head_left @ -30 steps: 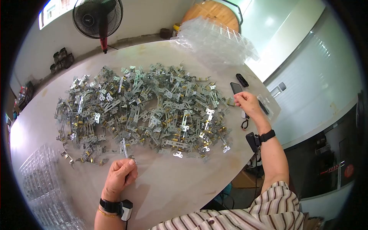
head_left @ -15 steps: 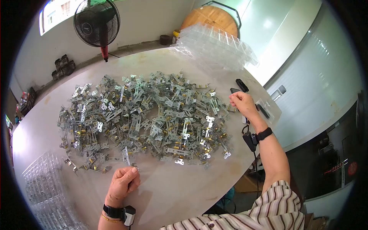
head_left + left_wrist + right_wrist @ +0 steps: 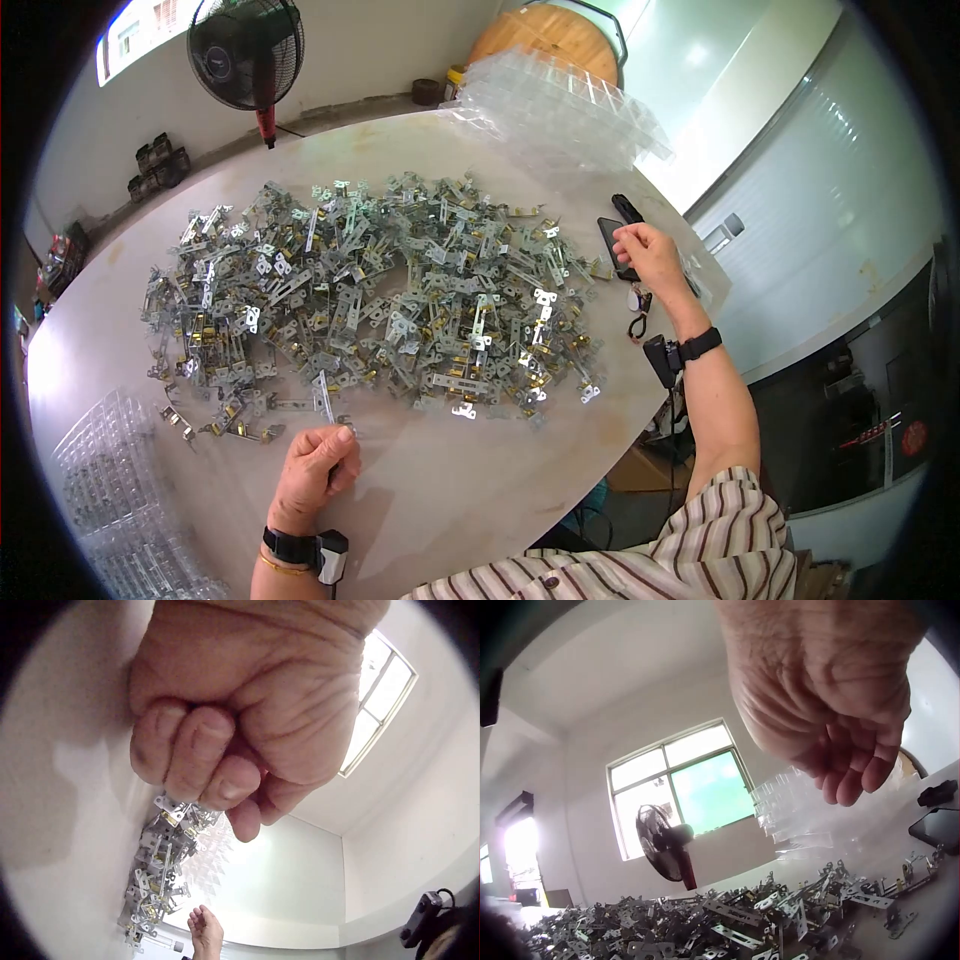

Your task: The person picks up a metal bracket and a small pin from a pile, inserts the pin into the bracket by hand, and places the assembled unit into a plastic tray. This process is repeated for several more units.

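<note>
On the table (image 3: 450, 480) we see clear trays (image 3: 560, 110) at the far edge, more trays (image 3: 110, 480) at the near left, and a fan (image 3: 245, 55) behind. The right hand (image 3: 655, 262) partly blocks the phone (image 3: 607, 232); a black object (image 3: 627, 209) lies beside the phone. In the left wrist view, the hand hides much of the pile (image 3: 380, 300). Left hand (image 3: 315, 475): fingers curled closed, thumb over them, apparently empty, though we cannot see inside the fist. Right hand: fingers loosely bent, nothing held. The metal brackets lie heaped between the hands, one upright strip (image 3: 322, 395) just beyond the left fingers.
</note>
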